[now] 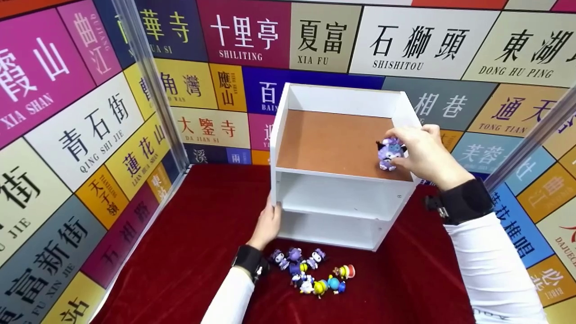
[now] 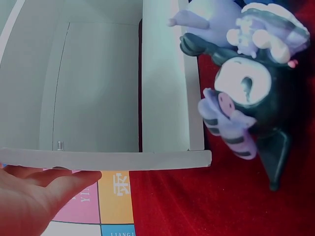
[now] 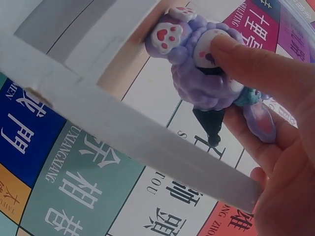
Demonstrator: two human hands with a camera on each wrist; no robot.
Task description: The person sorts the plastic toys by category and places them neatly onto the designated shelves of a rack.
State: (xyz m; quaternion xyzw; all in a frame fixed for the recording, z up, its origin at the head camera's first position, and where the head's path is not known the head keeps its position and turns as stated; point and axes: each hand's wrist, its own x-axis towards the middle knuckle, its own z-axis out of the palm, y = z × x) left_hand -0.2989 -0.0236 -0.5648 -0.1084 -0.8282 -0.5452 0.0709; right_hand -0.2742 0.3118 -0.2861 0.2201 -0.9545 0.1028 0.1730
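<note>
My right hand pinches a purple figurine between thumb and fingers, at the front right corner of a small white shelf unit. In the right wrist view the figurine shows pink paw pads, a black pointed part and a teal bit; its feet come close to the shelf's brown top board. My left hand rests against the outside of the shelf's left panel. Its fingers lie fairly straight along that panel in the left wrist view.
Several small figurines, including a black-hooded one and a yellow one, lie on the dark red cloth before the shelf. Two open compartments face front under the brown top. Walls of coloured name signs stand behind and left.
</note>
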